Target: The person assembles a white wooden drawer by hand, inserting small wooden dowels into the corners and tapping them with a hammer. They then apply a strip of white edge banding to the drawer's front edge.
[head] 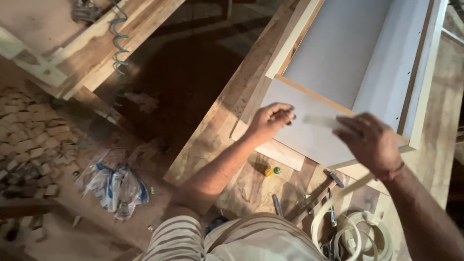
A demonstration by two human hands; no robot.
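Observation:
A grey-white laminated box panel (309, 137) lies on a wooden workbench (217, 140). My left hand (270, 118) presses a pale strip of edge banding (316, 121) against the front panel with pinched fingers. My right hand (369, 142) grips the same strip farther right, over the panel's raw wooden edge. From below my right hand the strip runs down to a loose coil (357, 232) at the bench's near end. The strip is blurred between the hands.
A small yellow bottle with a green cap (272, 171), a hammer (333, 178) and other hand tools (277, 204) lie on the bench near me. A crumpled plastic bag (116, 186) and wood offcuts (29, 145) cover the floor at left. Planks and a coiled hose (117, 43) sit at upper left.

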